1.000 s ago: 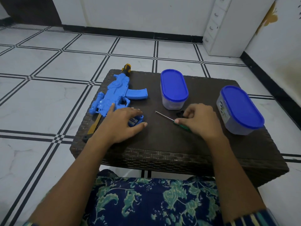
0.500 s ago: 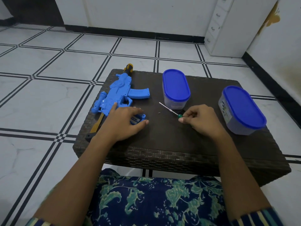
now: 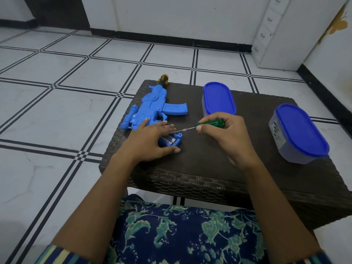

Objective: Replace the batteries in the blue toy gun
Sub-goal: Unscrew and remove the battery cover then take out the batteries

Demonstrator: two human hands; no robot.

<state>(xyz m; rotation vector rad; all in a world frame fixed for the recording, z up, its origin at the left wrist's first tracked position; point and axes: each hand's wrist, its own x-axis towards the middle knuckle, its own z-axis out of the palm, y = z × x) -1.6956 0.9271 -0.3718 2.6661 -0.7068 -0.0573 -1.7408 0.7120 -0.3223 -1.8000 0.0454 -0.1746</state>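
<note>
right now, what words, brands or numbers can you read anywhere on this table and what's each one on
No text reads clearly enough to quote.
Label on the battery in the blue toy gun: dark lettering, too blurred to read.
Label on the nearer container: dark marks and print, too small to read.
No text seen on the green screwdriver or the other container.

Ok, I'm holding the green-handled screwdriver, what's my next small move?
Probably ease the tip of the green-handled screwdriver under a battery and lever it out: the compartment of the blue plastic toy gun lies open, and your left hand steadies it.
</note>
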